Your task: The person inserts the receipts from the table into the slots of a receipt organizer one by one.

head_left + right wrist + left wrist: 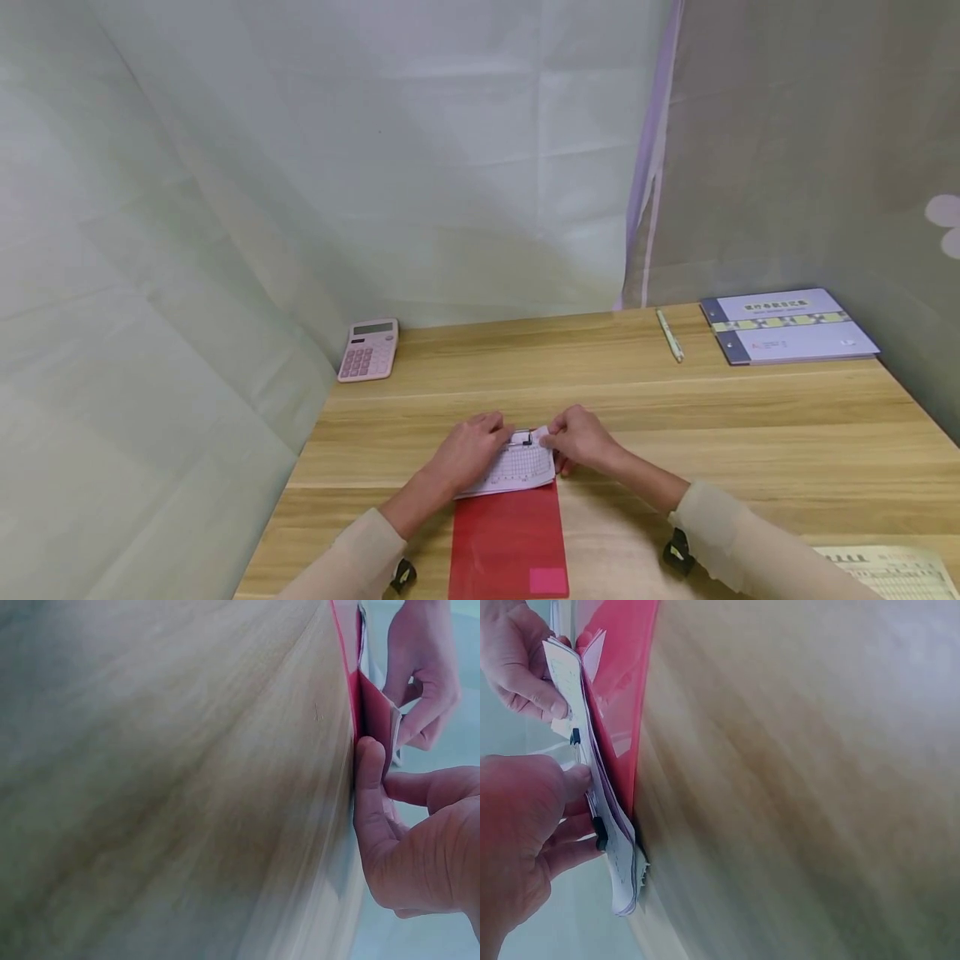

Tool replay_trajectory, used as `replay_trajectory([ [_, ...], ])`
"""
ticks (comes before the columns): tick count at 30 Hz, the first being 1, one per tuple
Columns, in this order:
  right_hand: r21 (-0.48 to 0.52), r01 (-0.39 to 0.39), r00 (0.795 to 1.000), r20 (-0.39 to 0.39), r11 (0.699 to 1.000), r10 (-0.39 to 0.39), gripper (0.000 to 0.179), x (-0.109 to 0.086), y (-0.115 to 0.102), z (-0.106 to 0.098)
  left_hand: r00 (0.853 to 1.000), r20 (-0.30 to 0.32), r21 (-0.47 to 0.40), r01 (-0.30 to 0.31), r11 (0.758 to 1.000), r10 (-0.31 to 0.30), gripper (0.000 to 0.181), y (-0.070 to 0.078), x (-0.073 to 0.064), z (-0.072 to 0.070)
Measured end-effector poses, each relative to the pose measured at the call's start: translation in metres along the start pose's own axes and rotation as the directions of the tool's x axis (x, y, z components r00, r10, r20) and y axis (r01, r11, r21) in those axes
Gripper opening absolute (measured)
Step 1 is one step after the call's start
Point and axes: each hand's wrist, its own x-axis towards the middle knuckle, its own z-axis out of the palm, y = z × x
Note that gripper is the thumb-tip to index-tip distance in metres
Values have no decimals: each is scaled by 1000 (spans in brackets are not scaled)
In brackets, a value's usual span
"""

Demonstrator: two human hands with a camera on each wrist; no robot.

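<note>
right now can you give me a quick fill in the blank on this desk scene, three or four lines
1. Both hands, the left hand and the right hand, hold a stack of papers at the top of a ____ clipboard.
2. The pink calculator lies at the far ____ corner of the wooden desk.
3. The pen lies just left of the ____.

Missing words: red; left; booklet

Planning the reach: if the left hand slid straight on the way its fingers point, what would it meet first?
Probably the clip atop the red clipboard, then the right hand; the left hand points right along the papers.
</note>
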Motion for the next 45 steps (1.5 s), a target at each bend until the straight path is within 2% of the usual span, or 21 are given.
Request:
replay_trajectory([
  [6,-6,-7,1000,-17,1000,7,23,1,0,1,1000,13,43,-8,999,8,26,1,0,0],
  [11,-3,-6,1000,-13,1000,6,22,0,-1,1,1000,17,8,7,1000,-7,26,1,1,-1],
  [16,9,-12,1000,28,1000,12,22,-1,-2,-5,998,12,-124,59,990,-58,24,-2,2,-1],
  [21,-34,8,999,46,999,-6,12,-2,-6,-23,993,37,-276,117,954,-111,26,-11,1,0],
  [24,-82,53,998,39,995,-50,7,-5,-9,-43,989,66,-325,146,934,-131,28,-15,1,-1],
  [28,-120,117,993,28,986,-115,8,-16,-12,-78,984,90,-350,175,920,-153,29,-17,1,0],
  [31,-157,175,985,25,972,-173,11,-31,-10,-109,983,87,-359,185,915,-164,28,-18,1,1],
  [35,-246,249,968,20,937,-251,18,-56,-1,-152,980,87,-371,198,908,-178,29,-18,1,1],
  [40,-323,243,967,7,915,-254,26,-94,17,-202,974,105,-389,224,894,-199,29,-19,1,1],
  [45,-352,239,971,70,905,-229,22,-130,49,-243,971,122,-397,238,887,-206,29,-21,1,-1],
])
